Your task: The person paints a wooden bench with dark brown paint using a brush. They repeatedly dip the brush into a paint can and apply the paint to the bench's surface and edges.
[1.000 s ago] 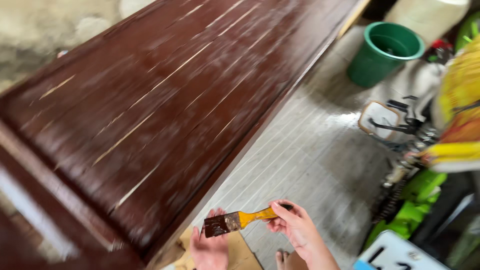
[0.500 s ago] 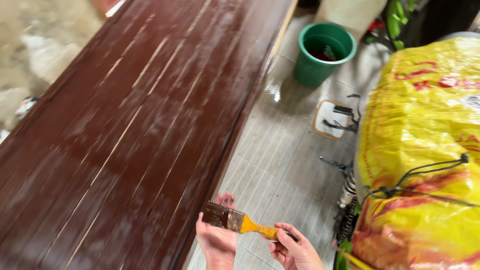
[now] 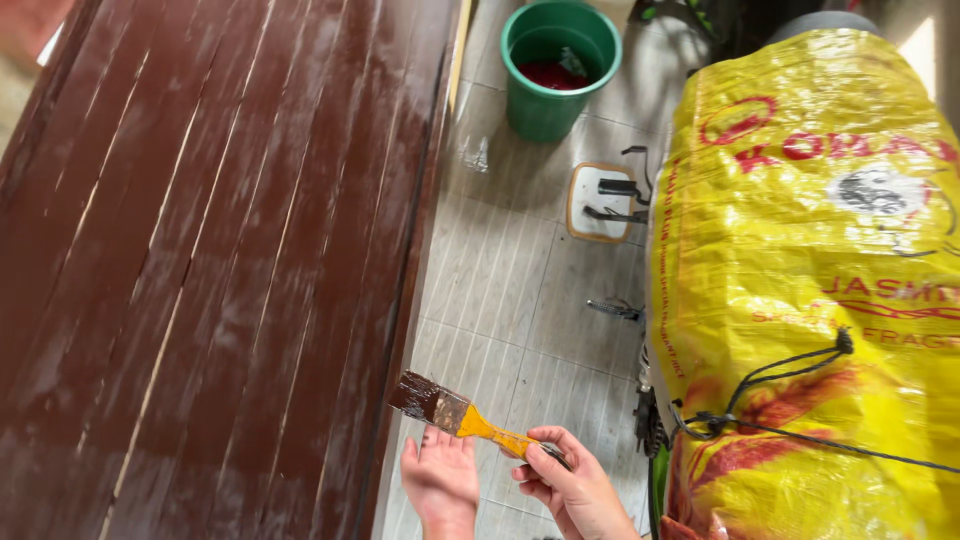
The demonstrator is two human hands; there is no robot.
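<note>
Swinging our view right, we see our right hand (image 3: 565,480) pinching the paintbrush (image 3: 455,412) handle at lower centre; left hand (image 3: 438,478) lies open beneath, bristles now beside the brown door (image 3: 200,250) edge.

Bulging yellow sack (image 3: 800,290) (red print), right

Long brown wooden slatted panel (image 3: 220,260) fills the left; round green plastic bucket (image 3: 560,70) sits behind on the grey tiled floor (image 3: 520,290), bulky yellow woven sack (image 3: 800,300) right.

Yellow-handled brush (image 3: 462,416), green bucket (image 3: 558,68)
</note>
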